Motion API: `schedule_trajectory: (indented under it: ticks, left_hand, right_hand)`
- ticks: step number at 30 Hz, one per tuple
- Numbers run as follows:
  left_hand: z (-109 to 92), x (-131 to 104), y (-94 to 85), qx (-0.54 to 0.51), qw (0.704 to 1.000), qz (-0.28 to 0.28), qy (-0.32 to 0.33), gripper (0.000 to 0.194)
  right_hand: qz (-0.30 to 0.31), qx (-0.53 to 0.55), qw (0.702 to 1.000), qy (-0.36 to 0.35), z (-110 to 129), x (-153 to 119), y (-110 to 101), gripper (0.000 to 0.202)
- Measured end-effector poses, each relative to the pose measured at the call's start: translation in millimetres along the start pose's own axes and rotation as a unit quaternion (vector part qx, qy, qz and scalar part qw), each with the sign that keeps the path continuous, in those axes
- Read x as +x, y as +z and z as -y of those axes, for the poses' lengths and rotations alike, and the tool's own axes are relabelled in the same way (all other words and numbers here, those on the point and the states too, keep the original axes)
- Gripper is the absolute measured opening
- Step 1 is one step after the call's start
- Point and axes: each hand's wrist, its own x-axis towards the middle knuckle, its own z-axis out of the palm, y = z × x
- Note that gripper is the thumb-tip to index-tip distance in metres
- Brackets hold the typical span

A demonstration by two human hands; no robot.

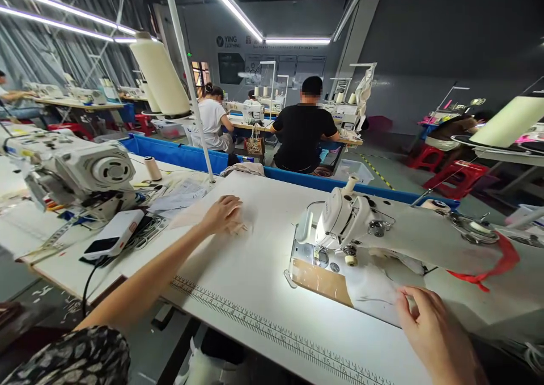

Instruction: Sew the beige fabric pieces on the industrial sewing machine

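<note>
On the left part of the white table, my left hand has its fingers bent around a thin, pale sheer fabric piece, slightly smeared by motion. My right hand is at the right, with thumb and index finger pinched at the edge of a translucent white fabric piece. That piece lies on the bed of a white sewing machine, right of the lit needle area. A brown strip covers part of the machine's bed plate in front of the needle.
A printed ruler runs along the table's front edge. Left stand another sewing machine, a white power bank and papers. A thread stand pole rises behind. Beyond a blue trough, people sit at other machines.
</note>
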Motion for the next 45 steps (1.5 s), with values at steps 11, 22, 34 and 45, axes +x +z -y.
schedule_trajectory:
  ticks: [11, 22, 34, 45]
  left_hand:
    - [-4, 0, 13.6, 0.094, 0.99, 0.018, -0.108, 0.042]
    - [0, 39, 0.2, -0.016, 0.991, 0.127, -0.026, 0.009]
    - [-48, 13, -19.1, -0.199, 0.969, 0.149, -0.005, 0.023]
    - [-86, 2, 23.5, -0.345, 0.901, 0.261, -0.043, 0.038]
  right_hand:
    - [0.015, -0.006, 1.0, 0.015, 4, -1, -2, 0.018]
    - [-0.016, -0.013, 0.999, -0.035, 8, 6, -5, 0.019]
    - [0.232, 0.153, 0.958, -0.068, 129, 23, -17, 0.035]
    - [0.221, 0.053, 0.958, -0.174, 160, 35, 12, 0.021]
